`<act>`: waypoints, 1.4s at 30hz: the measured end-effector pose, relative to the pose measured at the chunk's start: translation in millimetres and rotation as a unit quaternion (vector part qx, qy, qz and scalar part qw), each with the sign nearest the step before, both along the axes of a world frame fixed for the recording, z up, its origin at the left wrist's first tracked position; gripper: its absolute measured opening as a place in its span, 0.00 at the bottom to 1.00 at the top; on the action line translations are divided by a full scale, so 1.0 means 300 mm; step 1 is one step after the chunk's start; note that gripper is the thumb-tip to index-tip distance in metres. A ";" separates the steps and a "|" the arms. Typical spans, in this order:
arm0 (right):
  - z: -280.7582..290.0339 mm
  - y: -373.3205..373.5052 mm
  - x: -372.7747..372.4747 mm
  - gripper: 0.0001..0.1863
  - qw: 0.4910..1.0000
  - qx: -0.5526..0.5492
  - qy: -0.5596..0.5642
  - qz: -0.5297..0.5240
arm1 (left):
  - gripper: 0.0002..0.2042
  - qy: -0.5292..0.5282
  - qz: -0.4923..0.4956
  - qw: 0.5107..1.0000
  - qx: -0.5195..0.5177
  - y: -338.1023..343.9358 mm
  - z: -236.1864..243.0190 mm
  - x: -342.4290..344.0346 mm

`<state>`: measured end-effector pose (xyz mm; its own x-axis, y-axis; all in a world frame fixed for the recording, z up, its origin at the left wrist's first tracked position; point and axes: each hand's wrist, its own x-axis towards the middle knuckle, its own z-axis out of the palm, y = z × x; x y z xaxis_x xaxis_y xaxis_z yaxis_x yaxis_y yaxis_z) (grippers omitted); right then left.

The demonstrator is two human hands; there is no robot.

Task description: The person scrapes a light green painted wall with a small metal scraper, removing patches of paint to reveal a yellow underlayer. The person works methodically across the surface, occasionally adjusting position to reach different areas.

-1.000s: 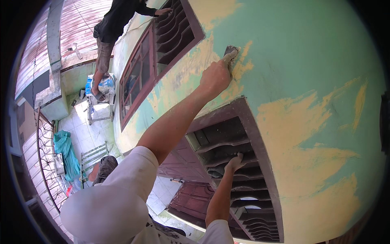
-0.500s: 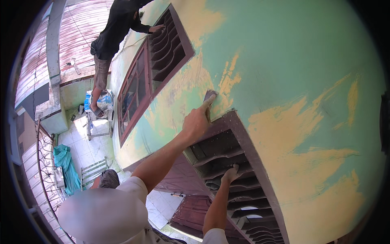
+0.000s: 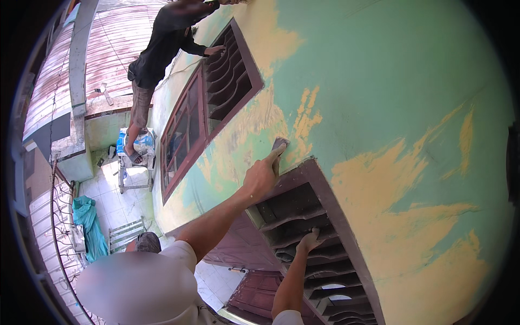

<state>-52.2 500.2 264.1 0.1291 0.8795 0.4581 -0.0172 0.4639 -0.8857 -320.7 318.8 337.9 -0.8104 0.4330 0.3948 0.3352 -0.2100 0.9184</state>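
My left hand (image 3: 262,177) is closed round a small flat grey scraper (image 3: 280,144), its index finger stretched along the tool. The scraper's end is against the painted wall (image 3: 379,108), just above the upper corner of a brown vent frame (image 3: 333,208). Green paint covers much of this wall, with rough yellow patches (image 3: 379,168) showing through. Lower down, my right hand (image 3: 309,240) grips one of the wavy brown vent slats (image 3: 298,221), its fingers partly hidden behind the edge.
A co-worker (image 3: 162,46) in dark clothes stands on a paint-spattered stool (image 3: 135,142) at the upper left, one hand on another slatted vent beside a window (image 3: 184,130). Far below lie a tiled floor (image 3: 116,200), a slatted metal rack (image 3: 125,232) and a teal cloth (image 3: 89,225).
The scraper and my left hand have shifted slightly down in the picture, as have the wall and vents. My right hand keeps its grip. More of the co-worker's upper body shows.
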 end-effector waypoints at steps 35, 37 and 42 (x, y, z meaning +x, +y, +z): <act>0.047 -0.070 -0.098 0.43 0.999 -0.026 -0.018 -0.015 | 0.23 0.016 0.081 0.996 0.032 -0.025 0.524 -0.401; 0.032 -0.023 -0.045 0.43 0.997 -0.061 -0.033 -0.043 | 0.23 0.027 0.054 0.998 0.030 -0.030 0.548 -0.391; -0.009 0.039 0.017 0.44 0.999 -0.044 -0.028 0.011 | 0.23 0.046 -0.021 0.999 -0.004 -0.002 0.202 -0.167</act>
<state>-47.0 511.9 261.4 0.0860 0.9189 0.3850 0.0250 0.3843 -0.9229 -370.9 318.1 398.4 -0.7517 0.4693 0.4634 0.4098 -0.2182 0.8857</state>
